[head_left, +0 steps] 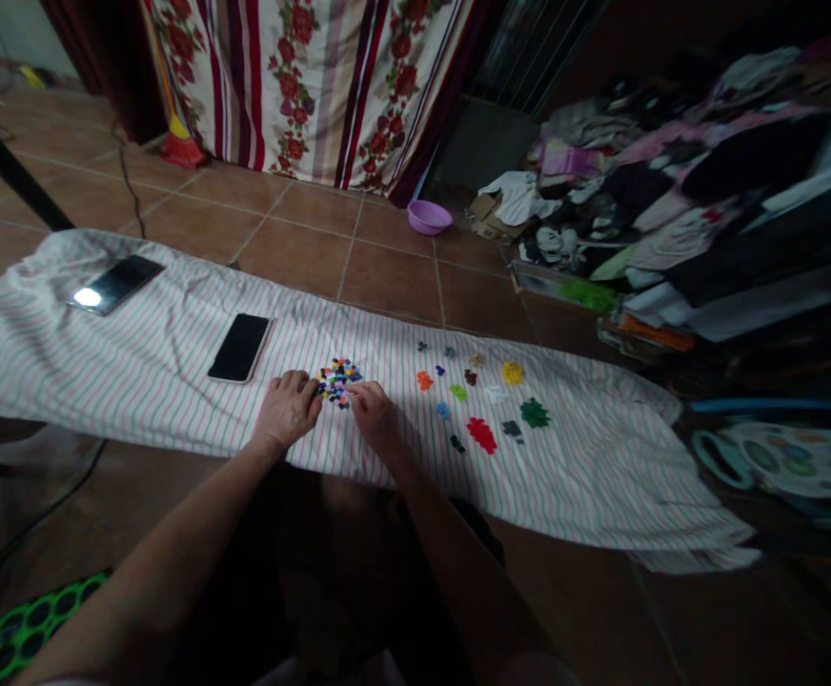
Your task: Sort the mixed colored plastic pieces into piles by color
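Observation:
A mixed pile of tiny coloured pieces (339, 379) lies on a striped cloth (315, 319) between my two hands; they are too small to tell their kind. My left hand (289, 405) rests palm down at the pile's left edge, fingers out and touching the nearest pieces. At the right edge, my right hand (374, 414) has its fingers drawn together in a pinch over the pieces. Whatever is between those fingertips is hidden. Farther right sit small piles sorted by colour, among them a red pile (481, 434), a green pile (535, 413) and a yellow pile (512, 373).
Left of the hands lies a dark-screened phone (239, 348), with a second shiny dark device (116, 284) beyond it. A purple basin (430, 217) stands on the tiled floor. Heaped clothes (644, 181) fill the right side. A green tray with round holes (36, 619) shows at lower left.

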{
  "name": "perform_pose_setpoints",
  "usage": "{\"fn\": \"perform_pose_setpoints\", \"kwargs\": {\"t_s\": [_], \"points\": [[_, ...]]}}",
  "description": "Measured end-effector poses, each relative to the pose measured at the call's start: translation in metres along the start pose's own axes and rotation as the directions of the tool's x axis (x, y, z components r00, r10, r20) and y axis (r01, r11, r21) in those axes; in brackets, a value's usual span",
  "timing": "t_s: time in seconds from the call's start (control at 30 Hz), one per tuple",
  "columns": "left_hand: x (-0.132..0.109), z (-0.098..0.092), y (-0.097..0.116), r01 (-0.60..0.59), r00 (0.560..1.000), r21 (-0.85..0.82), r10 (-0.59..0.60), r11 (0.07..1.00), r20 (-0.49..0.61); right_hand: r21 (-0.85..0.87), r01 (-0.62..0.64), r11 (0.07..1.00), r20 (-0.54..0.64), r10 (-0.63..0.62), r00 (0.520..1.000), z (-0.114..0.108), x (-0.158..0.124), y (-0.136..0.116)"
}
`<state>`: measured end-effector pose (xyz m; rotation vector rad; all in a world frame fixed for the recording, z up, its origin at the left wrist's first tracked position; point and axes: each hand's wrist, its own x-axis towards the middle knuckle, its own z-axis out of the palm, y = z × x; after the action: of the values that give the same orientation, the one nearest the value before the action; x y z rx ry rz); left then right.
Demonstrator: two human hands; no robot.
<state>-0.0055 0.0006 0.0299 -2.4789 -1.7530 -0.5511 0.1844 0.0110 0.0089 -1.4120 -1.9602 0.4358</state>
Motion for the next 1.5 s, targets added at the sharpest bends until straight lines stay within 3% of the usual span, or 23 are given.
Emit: {"fn": "perform_pose_setpoints", "kwargs": {"t_s": [0.4,0.7,1.03,1.3,1.5], "points": [[0.000,-0.001,0.001,-0.011,1.000,0.046,0.011,0.999,0.000,-0.047,-0.033,0.998,0.062,0.036,0.997,-0.004,0.001,0.002],[0.000,-0.001,0.001,-0.008,1.000,0.047,0.008,0.999,0.004,-0.175,-0.026,0.984,0.115,0.047,0.992,0.003,0.004,-0.014],[0.001,0.000,0.002,-0.011,1.000,0.068,0.012,0.998,-0.012,-0.189,-0.074,0.979,0.009,0.077,0.997,0.011,0.001,-0.019],[0.001,0.001,0.001,-0.013,0.999,0.067,0.015,0.998,-0.028,-0.018,-0.211,0.977,-0.106,0.208,0.972,0.015,-0.002,-0.016],[0.000,0.001,0.001,-0.012,1.000,0.049,0.013,0.999,-0.029,0.266,-0.338,0.903,-0.178,0.391,0.903,0.009,-0.004,-0.008]]}}
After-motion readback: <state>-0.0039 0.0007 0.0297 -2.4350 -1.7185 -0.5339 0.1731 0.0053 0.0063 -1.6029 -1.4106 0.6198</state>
